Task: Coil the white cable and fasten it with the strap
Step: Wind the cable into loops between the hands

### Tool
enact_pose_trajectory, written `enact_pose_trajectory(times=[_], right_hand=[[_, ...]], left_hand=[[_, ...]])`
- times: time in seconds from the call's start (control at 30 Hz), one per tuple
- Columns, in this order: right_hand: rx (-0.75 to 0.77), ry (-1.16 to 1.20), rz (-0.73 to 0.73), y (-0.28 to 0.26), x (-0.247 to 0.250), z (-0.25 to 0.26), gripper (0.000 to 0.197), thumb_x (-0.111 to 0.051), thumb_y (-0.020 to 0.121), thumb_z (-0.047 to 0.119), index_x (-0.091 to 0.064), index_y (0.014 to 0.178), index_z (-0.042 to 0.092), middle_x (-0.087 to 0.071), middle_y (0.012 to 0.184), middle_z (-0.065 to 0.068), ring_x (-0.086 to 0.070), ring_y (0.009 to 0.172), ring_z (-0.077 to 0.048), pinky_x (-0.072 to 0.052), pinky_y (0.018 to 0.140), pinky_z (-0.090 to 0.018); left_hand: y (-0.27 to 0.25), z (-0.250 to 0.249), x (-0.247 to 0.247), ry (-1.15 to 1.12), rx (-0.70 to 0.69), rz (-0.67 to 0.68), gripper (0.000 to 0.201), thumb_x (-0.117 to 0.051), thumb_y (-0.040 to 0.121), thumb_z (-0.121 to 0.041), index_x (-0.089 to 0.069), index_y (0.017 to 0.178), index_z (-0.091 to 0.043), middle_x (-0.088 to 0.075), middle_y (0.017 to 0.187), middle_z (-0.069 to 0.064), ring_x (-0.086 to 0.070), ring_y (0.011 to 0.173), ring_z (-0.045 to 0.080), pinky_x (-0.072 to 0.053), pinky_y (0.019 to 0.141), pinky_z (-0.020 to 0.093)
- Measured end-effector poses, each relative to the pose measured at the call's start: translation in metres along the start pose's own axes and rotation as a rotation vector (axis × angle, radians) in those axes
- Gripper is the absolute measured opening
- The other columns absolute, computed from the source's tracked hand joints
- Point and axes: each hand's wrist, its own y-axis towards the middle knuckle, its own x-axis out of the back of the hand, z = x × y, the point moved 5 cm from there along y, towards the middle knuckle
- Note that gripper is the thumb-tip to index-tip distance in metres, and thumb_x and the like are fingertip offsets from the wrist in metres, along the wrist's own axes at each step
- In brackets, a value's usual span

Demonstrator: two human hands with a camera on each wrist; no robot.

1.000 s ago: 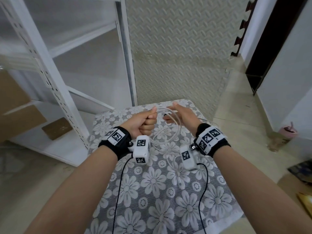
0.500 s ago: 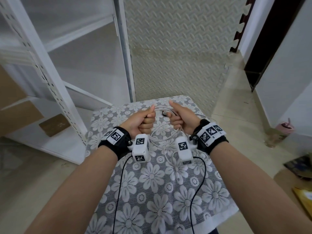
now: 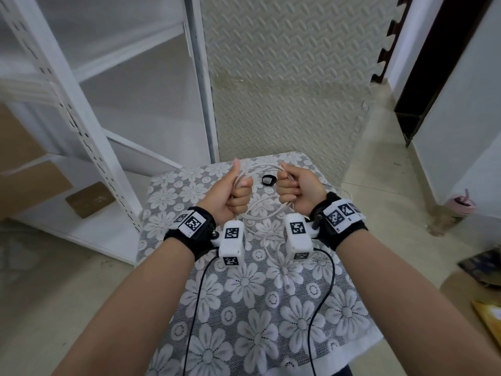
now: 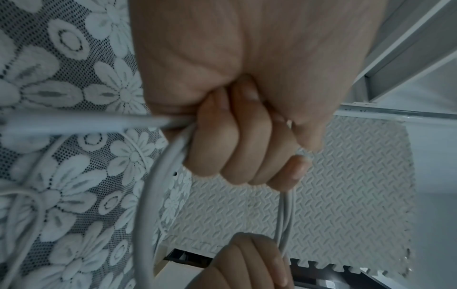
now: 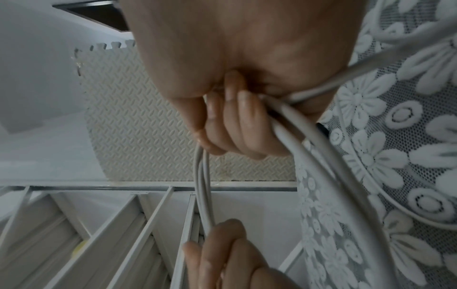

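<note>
The white cable hangs in loops between my two fists above the flowered cloth. My left hand grips one side of the coil, thumb up. My right hand grips the other side, fingers curled round several strands. In the left wrist view the curled fingers close on the cable, which runs on to the right hand. In the right wrist view the cable spans from my right hand to the left hand. A small black strap ring lies on the cloth beyond the hands. A loose cable end trails on the cloth.
The small table with the grey-white flowered cloth stands before a textured foam wall panel. White metal shelving rises at the left, with cardboard boxes on it. A pink bottle stands on the floor at right.
Both fists have drawn the cable loops together and my right hand has closed fully round the strands. The black strap ring now shows between the hands.
</note>
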Motion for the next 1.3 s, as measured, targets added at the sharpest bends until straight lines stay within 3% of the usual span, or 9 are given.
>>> enact_pose_trajectory(times=[0.17, 0.27, 0.43, 0.57, 0.67, 0.8, 0.97, 1.13, 1.3], right_hand=[[0.021, 0.083, 0.019, -0.001, -0.002, 0.002, 0.050, -0.038, 0.099, 0.038, -0.045, 0.053, 0.017, -0.027, 0.037, 0.010, -0.021, 0.027, -0.003, -0.016, 0.031, -0.015], [0.040, 0.070, 0.010, -0.001, -0.003, 0.004, 0.046, -0.038, 0.099, 0.038, -0.042, 0.058, 0.018, -0.026, 0.038, 0.010, -0.020, 0.027, -0.002, -0.015, 0.028, -0.014], [0.099, -0.169, -0.019, -0.005, -0.004, 0.008, 0.041, -0.032, 0.101, 0.039, -0.033, 0.064, 0.020, -0.024, 0.039, 0.012, -0.018, 0.029, -0.001, -0.010, 0.031, -0.014], [0.076, -0.326, -0.006, -0.007, -0.004, 0.010, 0.041, -0.033, 0.101, 0.040, -0.032, 0.064, 0.021, -0.022, 0.041, 0.013, -0.016, 0.031, -0.001, -0.010, 0.031, -0.014], [0.061, -0.504, 0.011, -0.006, -0.011, 0.005, 0.041, -0.036, 0.100, 0.038, -0.033, 0.063, 0.021, -0.022, 0.042, 0.013, -0.016, 0.032, -0.001, -0.010, 0.032, -0.013], [0.055, -0.583, 0.022, -0.004, -0.018, -0.003, 0.041, -0.038, 0.100, 0.039, -0.040, 0.064, 0.019, -0.023, 0.042, 0.012, -0.016, 0.032, -0.001, -0.011, 0.031, -0.012], [0.085, -0.526, 0.015, -0.003, -0.018, -0.002, 0.041, -0.039, 0.100, 0.040, -0.038, 0.064, 0.019, -0.023, 0.042, 0.012, -0.016, 0.033, -0.001, -0.011, 0.032, -0.013], [0.046, -0.433, 0.048, -0.005, -0.015, 0.000, 0.043, -0.035, 0.098, 0.048, -0.037, 0.066, 0.019, -0.022, 0.042, 0.013, -0.015, 0.033, -0.001, -0.011, 0.031, -0.014], [0.037, -0.363, 0.058, -0.007, -0.015, 0.000, 0.043, -0.035, 0.098, 0.049, -0.040, 0.067, 0.018, -0.023, 0.041, 0.012, -0.017, 0.032, -0.002, -0.019, 0.031, -0.015]], left_hand=[[-0.002, 0.001, -0.002, -0.077, -0.014, 0.015, 0.056, -0.029, 0.099, -0.045, -0.045, 0.051, -0.020, -0.025, 0.036, -0.011, -0.015, 0.028, 0.002, -0.012, 0.031, 0.016], [-0.004, 0.000, -0.005, -0.118, -0.038, 0.016, 0.048, -0.030, 0.100, -0.039, -0.042, 0.057, -0.020, -0.026, 0.036, -0.012, -0.006, 0.036, 0.006, -0.012, 0.031, 0.016], [-0.004, 0.004, -0.004, -0.128, -0.026, 0.085, 0.038, -0.028, 0.100, -0.035, -0.043, 0.070, -0.017, -0.030, 0.040, -0.011, -0.011, 0.033, 0.003, -0.014, 0.034, 0.015], [-0.006, -0.002, -0.004, -0.076, 0.078, 0.173, 0.041, -0.035, 0.094, -0.036, -0.061, 0.076, -0.009, -0.034, 0.043, -0.009, -0.029, 0.030, 0.003, -0.026, 0.036, 0.016], [-0.006, -0.006, -0.010, 0.116, 0.155, 0.164, 0.048, -0.034, 0.091, -0.047, -0.060, 0.077, -0.009, -0.030, 0.040, -0.010, -0.025, 0.028, 0.001, -0.017, 0.036, 0.015], [-0.004, -0.005, -0.017, 0.252, 0.179, 0.100, 0.049, -0.029, 0.099, -0.045, -0.050, 0.065, -0.016, -0.026, 0.040, -0.012, -0.019, 0.027, -0.001, -0.012, 0.031, 0.010], [-0.002, -0.003, -0.016, 0.192, 0.064, 0.006, 0.042, -0.033, 0.100, -0.040, -0.032, 0.062, -0.022, -0.023, 0.040, -0.013, -0.017, 0.028, -0.001, -0.009, 0.030, 0.010], [-0.002, -0.007, -0.012, 0.021, 0.010, -0.011, 0.048, -0.033, 0.100, -0.039, -0.037, 0.055, -0.023, -0.023, 0.039, -0.012, -0.013, 0.028, 0.000, -0.006, 0.031, 0.013], [-0.004, -0.012, -0.007, -0.175, -0.067, -0.011, 0.056, -0.032, 0.100, -0.038, -0.044, 0.048, -0.022, -0.026, 0.037, -0.011, -0.007, 0.032, 0.003, -0.011, 0.027, 0.013]])
